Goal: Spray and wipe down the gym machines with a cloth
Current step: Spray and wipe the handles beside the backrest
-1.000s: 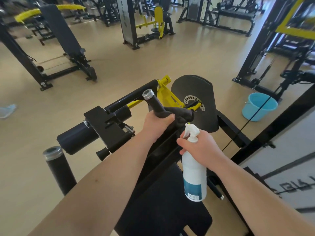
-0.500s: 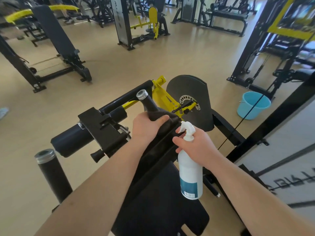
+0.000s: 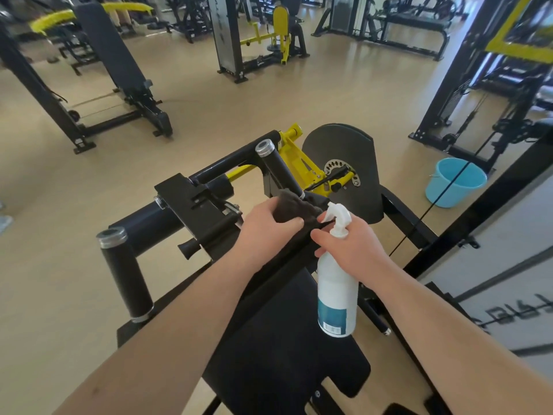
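Left grip (image 3: 266, 226) holds cloth (image 3: 291, 205) at handle (image 3: 276, 166) base, right grip (image 3: 356, 247) the spray bottle (image 3: 336, 298); best wrap cloth fully round.

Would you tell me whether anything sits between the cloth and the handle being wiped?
Nothing visible does. The left hand holds the cloth right against the base of the handle. The spray bottle in the right hand hangs just to the right, beside the cloth, not between.
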The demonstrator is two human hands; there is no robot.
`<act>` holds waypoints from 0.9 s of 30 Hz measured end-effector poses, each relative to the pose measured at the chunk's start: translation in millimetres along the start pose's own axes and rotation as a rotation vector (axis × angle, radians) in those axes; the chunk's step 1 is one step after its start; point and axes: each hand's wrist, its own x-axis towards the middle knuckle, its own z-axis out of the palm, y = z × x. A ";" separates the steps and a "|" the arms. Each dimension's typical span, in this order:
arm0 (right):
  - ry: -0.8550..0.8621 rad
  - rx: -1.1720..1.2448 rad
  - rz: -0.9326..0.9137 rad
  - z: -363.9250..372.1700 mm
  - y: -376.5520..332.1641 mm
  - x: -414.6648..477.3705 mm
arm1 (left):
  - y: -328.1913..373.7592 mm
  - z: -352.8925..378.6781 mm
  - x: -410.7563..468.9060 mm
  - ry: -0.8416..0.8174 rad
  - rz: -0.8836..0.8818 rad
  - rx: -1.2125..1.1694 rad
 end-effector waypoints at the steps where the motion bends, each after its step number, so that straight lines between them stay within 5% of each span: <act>1: 0.020 0.007 0.002 -0.2 1.9 -3.3 | -0.4 1.1 -5.3 -0.024 0.039 0.020; 8: 0.092 0.016 0.055 -5.9 16.4 -37.7 | -8.3 12.1 -40.8 -0.042 0.346 0.247; 21: 0.307 0.022 0.189 6.9 35.2 -139.2 | -45.6 30.5 -92.2 -0.158 0.498 0.251; 27: 0.236 0.029 0.336 45.2 36.2 -180.9 | -81.1 25.8 -118.5 -0.245 0.578 0.141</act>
